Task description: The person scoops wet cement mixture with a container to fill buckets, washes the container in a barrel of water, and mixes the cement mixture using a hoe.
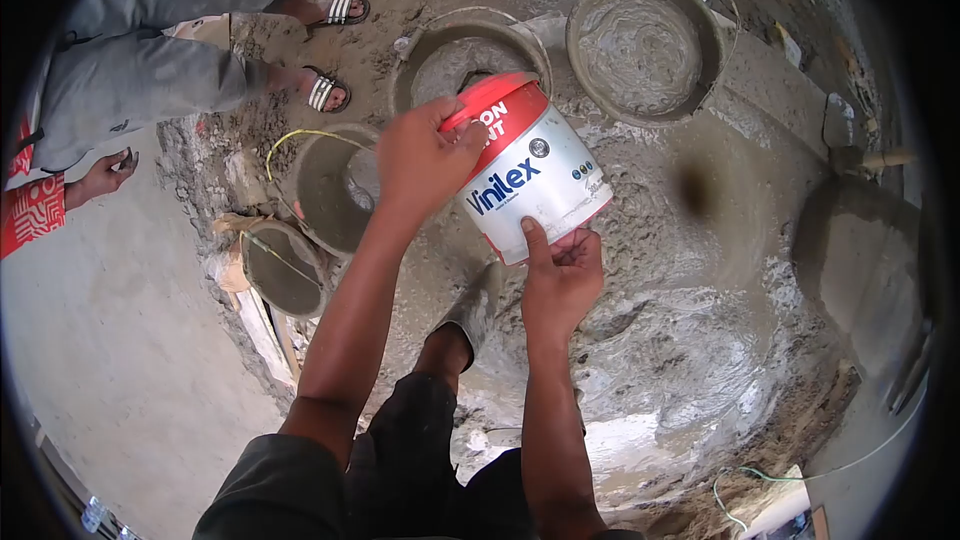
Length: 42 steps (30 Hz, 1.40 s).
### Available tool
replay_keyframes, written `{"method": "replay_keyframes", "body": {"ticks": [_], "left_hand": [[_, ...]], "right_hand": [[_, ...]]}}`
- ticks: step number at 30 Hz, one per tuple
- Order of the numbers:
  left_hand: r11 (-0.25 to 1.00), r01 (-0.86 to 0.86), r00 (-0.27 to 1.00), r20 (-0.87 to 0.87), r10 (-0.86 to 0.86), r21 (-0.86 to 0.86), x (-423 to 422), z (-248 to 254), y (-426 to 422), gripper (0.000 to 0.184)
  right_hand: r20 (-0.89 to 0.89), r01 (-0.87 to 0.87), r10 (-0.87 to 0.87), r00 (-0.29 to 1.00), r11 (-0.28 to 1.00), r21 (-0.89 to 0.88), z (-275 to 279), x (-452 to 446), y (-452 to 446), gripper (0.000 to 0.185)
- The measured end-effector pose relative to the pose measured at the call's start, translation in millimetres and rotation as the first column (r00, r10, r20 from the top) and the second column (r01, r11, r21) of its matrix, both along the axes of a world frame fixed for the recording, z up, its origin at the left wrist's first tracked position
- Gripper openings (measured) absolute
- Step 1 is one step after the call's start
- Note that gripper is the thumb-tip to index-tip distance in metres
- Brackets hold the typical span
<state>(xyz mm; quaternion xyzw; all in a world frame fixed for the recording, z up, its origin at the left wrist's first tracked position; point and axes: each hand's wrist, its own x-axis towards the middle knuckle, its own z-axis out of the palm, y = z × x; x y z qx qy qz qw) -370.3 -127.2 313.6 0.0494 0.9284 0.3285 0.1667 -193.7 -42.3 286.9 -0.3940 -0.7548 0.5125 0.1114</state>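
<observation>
A red-and-white paint bucket (545,162) marked "Vinilex" is held up in front of me, tilted. My left hand (428,152) grips its red upper edge, with the thumb lying across the side. Lower down, my right hand (563,278) clasps the bottom edge, thumb on the outside wall. What the bucket contains is hidden from this angle. Just behind it, a mortar bucket (410,70) of grey mix is partly covered. Wet grey mortar (650,330) spreads over the ground beneath both hands.
A wide bucket (712,60) of grey mix stands at the upper right. Two more buckets, a larger one (320,195) and a smaller one (284,275), sit at left. A person in grey trousers (160,70) stands at upper left. A dark pan-like container (870,250) is at right.
</observation>
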Motion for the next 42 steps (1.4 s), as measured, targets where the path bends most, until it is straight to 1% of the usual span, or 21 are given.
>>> {"method": "replay_keyframes", "body": {"ticks": [2,4,6,7,10,12,14,17,18,20,23,25,27,28,31,33,35,37,39,41,42], "left_hand": [[0.995,0.054,0.997,-0.043,-0.058,-0.079,24,15,9,0.025],[0.976,0.164,0.977,-0.113,-0.181,-0.141,59,30,26,0.022],[0.946,0.265,0.945,-0.145,-0.293,-0.187,108,41,42,0.019],[0.929,0.311,0.928,-0.145,-0.342,-0.203,134,45,48,0.019],[0.882,0.412,0.876,-0.168,-0.453,-0.230,214,58,65,0.018],[0.859,0.447,0.855,-0.163,-0.493,-0.250,275,68,73,0.019],[0.846,0.465,0.847,-0.146,-0.511,-0.262,334,75,81,0.019],[0.858,0.485,0.837,-0.195,-0.512,-0.172,423,69,93,0.019],[0.888,0.458,0.866,-0.206,-0.455,-0.032,451,67,98,0.019],[0.891,0.432,0.898,-0.154,-0.411,0.139,497,61,109,0.020],[0.890,0.355,0.902,0.145,-0.406,0.287,558,28,105,0.020],[0.887,0.308,0.890,0.225,-0.396,0.343,571,49,96,0.021],[0.864,0.325,0.890,0.186,-0.417,0.384,574,55,81,0.021],[0.849,0.334,0.888,0.165,-0.429,0.409,570,57,77,0.020],[0.889,0.228,0.883,0.300,-0.361,0.397,530,63,60,0.025],[0.864,0.189,0.942,0.163,-0.294,0.467,514,5,37,0.025],[0.938,0.040,0.943,0.298,-0.149,0.344,460,10,11,0.027],[0.896,0.019,0.991,0.107,-0.074,0.443,386,20,-44,0.027],[0.943,0.097,0.994,-0.078,-0.076,0.320,324,5,-88,0.026],[0.974,-0.036,0.995,-0.087,0.056,0.222,261,15,-126,0.025],[0.949,-0.175,0.984,0.012,0.178,0.263,231,26,-147,0.025]], "right_hand": [[-0.034,0.122,-0.132,0.991,0.969,-0.217,-14,20,1,0.026],[-0.056,0.286,-0.403,0.913,0.734,-0.616,-35,46,7,0.025],[0.012,0.288,-0.510,0.860,0.467,-0.836,-80,94,5,0.022],[0.054,0.266,-0.553,0.832,0.310,-0.913,-99,119,2,0.021],[0.063,0.150,-0.607,0.792,0.095,-0.984,-116,182,-14,0.017],[0.016,0.081,-0.623,0.782,0.077,-0.994,-121,236,-12,0.018],[0.024,0.102,-0.629,0.777,0.087,-0.991,-117,293,-5,0.018],[0.042,0.221,-0.572,0.819,0.247,-0.943,-124,415,29,0.020],[0.052,0.258,-0.546,0.836,0.307,-0.916,-122,448,40,0.022],[0.096,0.344,-0.520,0.849,0.405,-0.847,-103,519,73,0.022],[0.184,0.427,-0.437,0.880,0.560,-0.710,-74,610,119,0.026],[0.250,0.447,-0.379,0.891,0.636,-0.629,-51,640,139,0.029],[0.280,0.460,-0.365,0.888,0.664,-0.590,-26,645,148,0.028],[0.301,0.465,-0.354,0.885,0.654,-0.597,-19,641,151,0.027],[0.298,0.362,-0.225,0.928,0.739,-0.568,-23,608,144,0.020],[0.269,0.241,-0.105,0.957,0.803,-0.545,-40,565,130,0.021],[0.126,0.148,-0.094,0.988,0.831,-0.537,-51,492,98,0.023],[0.124,0.085,-0.030,0.992,0.880,-0.468,-57,404,61,0.027],[0.139,-0.008,0.070,0.988,0.914,-0.407,-75,327,23,0.031],[0.035,0.002,0.019,0.999,0.847,-0.532,-69,232,-28,0.033],[0.048,0.000,0.030,0.998,0.850,-0.527,-69,196,-56,0.033]]}}
